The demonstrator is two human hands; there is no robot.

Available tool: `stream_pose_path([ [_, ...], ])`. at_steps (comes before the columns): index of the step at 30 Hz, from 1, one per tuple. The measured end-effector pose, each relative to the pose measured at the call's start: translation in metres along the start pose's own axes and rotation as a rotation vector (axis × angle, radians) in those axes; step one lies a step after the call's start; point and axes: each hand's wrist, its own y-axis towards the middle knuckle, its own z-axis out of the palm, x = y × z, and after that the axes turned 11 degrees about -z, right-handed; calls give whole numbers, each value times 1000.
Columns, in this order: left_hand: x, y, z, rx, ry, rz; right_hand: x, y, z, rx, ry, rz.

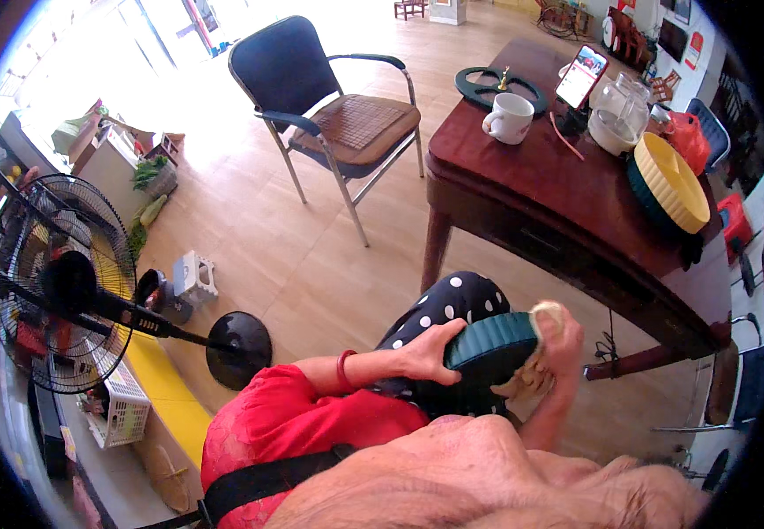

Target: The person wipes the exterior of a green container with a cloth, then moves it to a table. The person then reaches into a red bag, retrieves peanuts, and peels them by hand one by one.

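Over my lap, a round dark green tray with a ribbed side (492, 342) is tilted on its edge. My left hand (435, 354) grips its left side, thumb and fingers around the ribbed wall. At its right side, my right hand (561, 342) is closed around a crumpled tan cloth (527, 377), which is pressed against the tray. Part of the cloth and most of the right fingers' tips are hidden. The tray's inner face is turned away and does not show.
To the right stands a dark red wooden table (532, 185) with a white mug (511, 119), a green cut-out disc (479, 86), a propped phone (582, 78), a glass jug (620, 110) and a yellow ribbed tray (671, 181). A chair (333, 115) stands ahead; a standing fan (74, 282) is left.
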Motion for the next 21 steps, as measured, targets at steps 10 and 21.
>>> stream_pose_path([
  [10, -5, 5, -6, -4, 19, -140, -85, -26, -7, -241, 151, 165],
  [21, 15, -3, 16, 99, -389, -117, 79, -11, 59, 157, -467, -764],
])
